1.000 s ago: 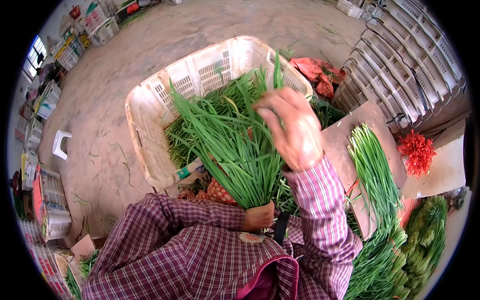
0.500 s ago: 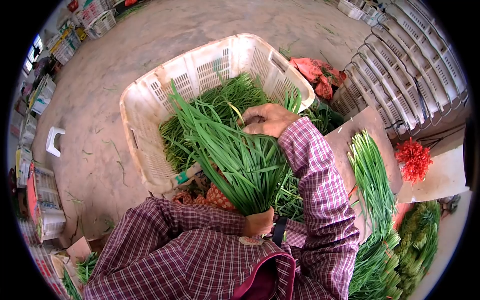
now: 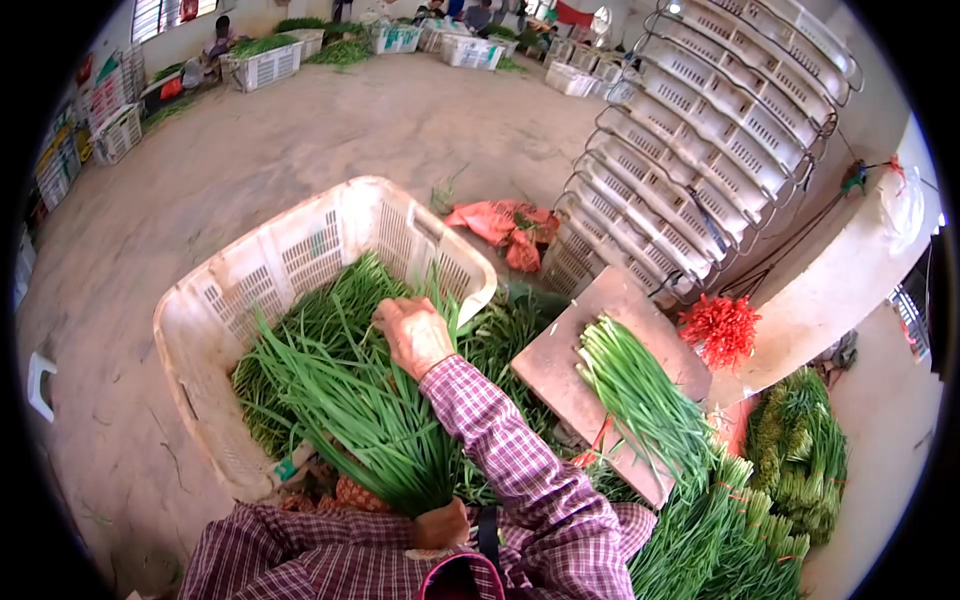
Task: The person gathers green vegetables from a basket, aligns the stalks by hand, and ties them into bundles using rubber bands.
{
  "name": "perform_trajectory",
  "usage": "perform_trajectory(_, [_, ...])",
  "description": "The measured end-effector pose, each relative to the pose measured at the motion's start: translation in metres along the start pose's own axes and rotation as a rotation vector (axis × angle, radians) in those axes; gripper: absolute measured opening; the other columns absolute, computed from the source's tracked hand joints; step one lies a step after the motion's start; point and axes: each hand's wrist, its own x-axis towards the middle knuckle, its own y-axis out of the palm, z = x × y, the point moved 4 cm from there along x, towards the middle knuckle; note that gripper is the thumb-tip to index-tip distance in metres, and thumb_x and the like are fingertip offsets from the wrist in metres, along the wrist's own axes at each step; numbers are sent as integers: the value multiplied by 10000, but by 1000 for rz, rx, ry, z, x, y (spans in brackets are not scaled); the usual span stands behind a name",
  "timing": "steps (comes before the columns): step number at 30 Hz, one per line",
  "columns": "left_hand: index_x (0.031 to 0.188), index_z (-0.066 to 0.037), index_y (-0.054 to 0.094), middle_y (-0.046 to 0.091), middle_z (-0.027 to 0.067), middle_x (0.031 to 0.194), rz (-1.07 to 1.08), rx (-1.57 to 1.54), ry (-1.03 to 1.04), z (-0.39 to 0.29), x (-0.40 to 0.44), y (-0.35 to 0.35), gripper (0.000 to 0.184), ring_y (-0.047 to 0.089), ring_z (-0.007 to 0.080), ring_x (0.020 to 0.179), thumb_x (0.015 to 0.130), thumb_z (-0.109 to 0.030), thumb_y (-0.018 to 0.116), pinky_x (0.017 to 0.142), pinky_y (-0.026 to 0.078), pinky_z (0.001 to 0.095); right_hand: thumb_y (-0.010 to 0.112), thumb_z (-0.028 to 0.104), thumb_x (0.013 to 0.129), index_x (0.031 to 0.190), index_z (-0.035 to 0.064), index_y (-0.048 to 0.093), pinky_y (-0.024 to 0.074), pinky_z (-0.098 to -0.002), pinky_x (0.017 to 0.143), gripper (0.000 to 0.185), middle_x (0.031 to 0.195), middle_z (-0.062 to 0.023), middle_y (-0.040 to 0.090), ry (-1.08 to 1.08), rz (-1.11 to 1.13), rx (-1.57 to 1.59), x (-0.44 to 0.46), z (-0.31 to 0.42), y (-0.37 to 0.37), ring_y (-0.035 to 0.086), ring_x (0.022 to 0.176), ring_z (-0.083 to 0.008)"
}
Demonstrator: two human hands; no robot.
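My left hand is closed around the lower end of a bunch of garlic chives, whose long green leaves fan out over the basket. My right hand is at the upper edge of those leaves, its fingers curled down into the greens; what they pinch, if anything, is hidden. Below lie more loose chives in a white plastic basket. To the right, a gathered bundle of chives rests on a brown board.
A cluster of red ties hangs beside the board. Tied chive bundles lie at the lower right. A tall stack of white crates leans behind, near a red bag. A white stool stands left; people sit by baskets far back.
The view has tilted up and turned right, bringing in the room's far side. My left hand still grips the bunch; my right hand stays over the leaves, now more curled downward.
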Motion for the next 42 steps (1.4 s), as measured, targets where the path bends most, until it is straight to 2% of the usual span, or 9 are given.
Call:
perform_trajectory(10, [768, -104, 543, 494, 15, 621, -155, -365, -111, 81, 46, -143, 140, 521, 149, 612, 693, -163, 645, 590, 438, 299, 612, 119, 819, 904, 56, 678, 534, -356, 688, 125, 878, -116, 687, 296, -356, -35, -34, -71, -173, 672, 758, -244])
perform_trajectory(13, [876, -104, 599, 571, 27, 699, -315, -711, -244, 171, 69, -240, 183, 568, 175, 652, 711, -132, 673, 603, 488, 322, 604, 100, 834, 959, 52, 686, 525, -339, 690, 157, 849, -132, 689, 674, -207, 220, -98, -74, -198, 673, 766, -253])
perform_trajectory(16, [959, -44, 607, 622, 74, 833, -530, -1277, -595, 265, 59, -318, 398, 610, 191, 823, 680, -317, 688, 740, 525, 361, 624, 160, 817, 1039, 81, 674, 519, -364, 722, 241, 846, -140, 688, 469, 143, -77, -163, -72, -181, 663, 774, -302])
perform_trajectory(18, [1059, -50, 525, 592, 42, 798, -809, -1414, -641, 308, 51, -358, 437, 610, 188, 770, 681, -195, 690, 783, 531, 383, 635, 187, 811, 1101, 87, 643, 522, -381, 753, 307, 910, -152, 689, 507, 277, -10, -197, -67, -172, 667, 820, -310])
perform_trajectory(25, [1039, -76, 524, 582, 36, 810, -992, -1901, 33, 393, 53, -401, 240, 569, 223, 841, 821, -107, 619, 1015, 396, 403, 611, 242, 883, 884, 39, 685, 511, -305, 623, 215, 757, -123, 680, 702, -270, 112, -193, -48, -232, 657, 653, -191])
perform_trajectory(29, [1016, -102, 501, 536, 16, 811, -1056, -1934, 69, 399, 65, -397, 222, 544, 217, 849, 821, -113, 608, 1018, 372, 403, 629, 151, 869, 803, -6, 601, 459, -267, 609, 173, 637, -62, 588, 614, -546, 99, -189, -24, -269, 538, 597, -122])
perform_trajectory(34, [1006, -94, 509, 533, 13, 799, -1069, -1911, 54, 397, 83, -384, 218, 537, 203, 826, 817, -122, 612, 1006, 361, 395, 585, 142, 907, 958, -11, 606, 476, -261, 724, 162, 825, -63, 638, 548, -720, 262, -203, -17, -285, 583, 742, -118])
perform_trajectory(36, [1002, -88, 516, 536, 17, 793, -1039, -1884, 47, 390, 92, -382, 215, 537, 202, 815, 812, -113, 614, 986, 376, 394, 538, 157, 936, 1076, -1, 597, 475, -274, 807, 220, 948, -90, 639, 511, -758, 427, -198, -8, -290, 602, 859, -138])
perform_trajectory(42, [1027, -48, 510, 548, 55, 782, -905, -1764, -160, 337, 134, -376, 260, 555, 219, 792, 794, -65, 625, 909, 434, 398, 738, 470, 715, 1437, 23, 224, 339, -435, 1048, 992, 1389, -232, 377, 244, -544, 341, -137, 29, -288, 409, 1264, -321])
